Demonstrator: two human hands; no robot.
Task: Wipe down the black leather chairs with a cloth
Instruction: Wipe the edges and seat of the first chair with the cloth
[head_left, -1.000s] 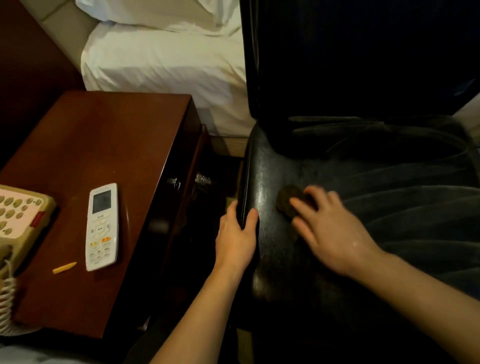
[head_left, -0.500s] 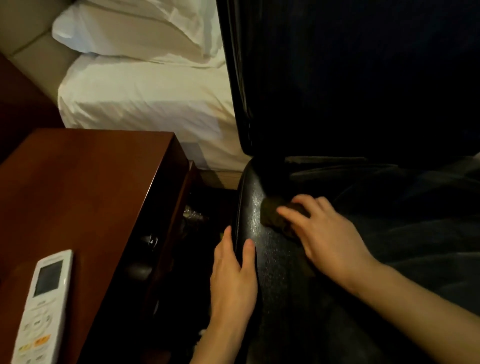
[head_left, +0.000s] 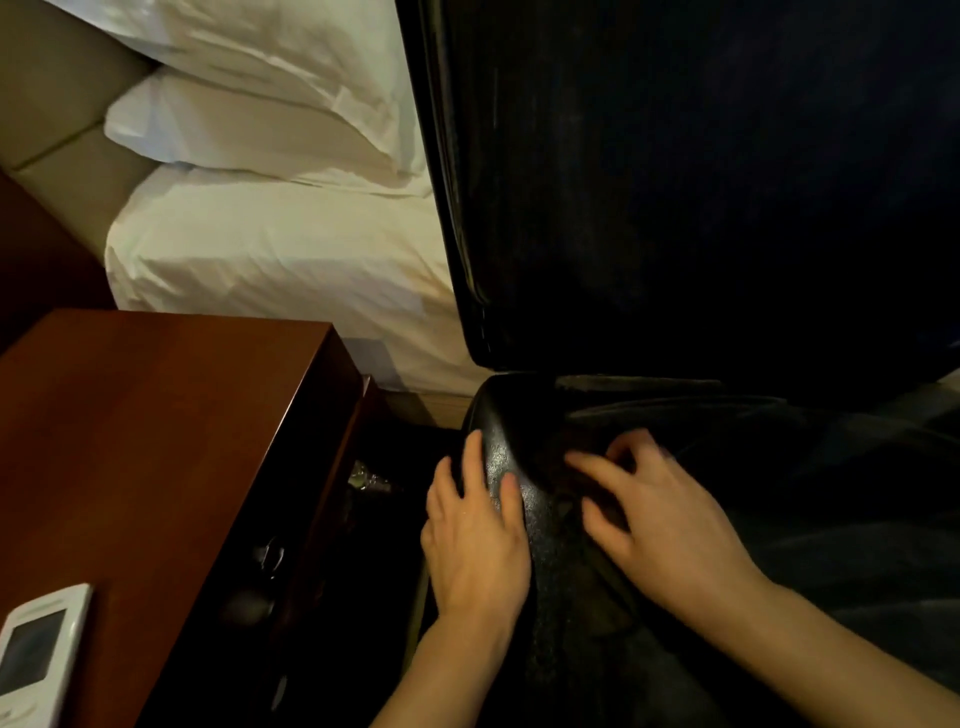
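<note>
**Seat wipe: stroke advanced to the rear left corner**

The right hand presses a dark cloth against the seat of the black leather chair. The cloth is largely hidden under the fingers and hard to separate from the dark leather; only a patch shows ahead of the fingertips. The fingers are spread and slightly bent, and motion blur prevents a firm reading of whether they pinch the cloth or merely bear down on it.

The left hand rests on the left edge of the seat, fingers straight and together, thumb on the top surface, bracing the chair.

Compared with one second ago, the cloth and right hand have travelled from mid-seat toward the junction with the backrest. The left hand has kept its place on the edge.

Judgement: the left strip of the seat is nearly covered. The backrest and the right portion of the seat appear outstanding.

The remote control lies on the counter, well apart.
</note>
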